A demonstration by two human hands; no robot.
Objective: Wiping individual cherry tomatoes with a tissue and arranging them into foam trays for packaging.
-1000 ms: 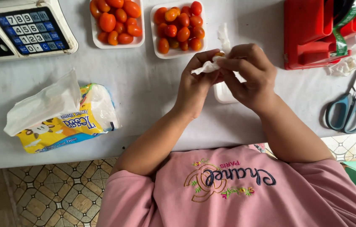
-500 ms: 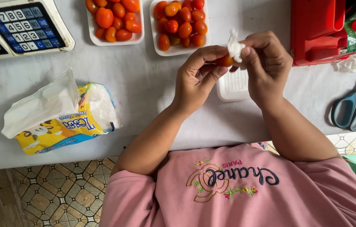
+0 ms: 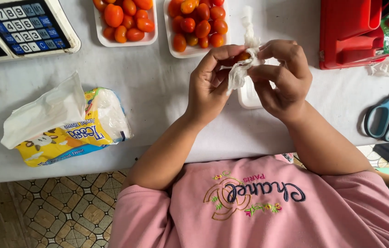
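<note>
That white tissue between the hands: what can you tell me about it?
The white tissue is thin, soft-looking paper, crumpled and twisted rather than flat. One wispy end sticks up above the fingers, and a bunched part hangs between the palms. It is wrapped partly around a small orange cherry tomato, which peeks out at the top. The left hand and right hand both pinch it, holding it above the white table.

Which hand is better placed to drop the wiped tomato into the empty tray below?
Probably the left hand: it pinches the tomato, while the right hand holds the tissue over the tray.
</note>
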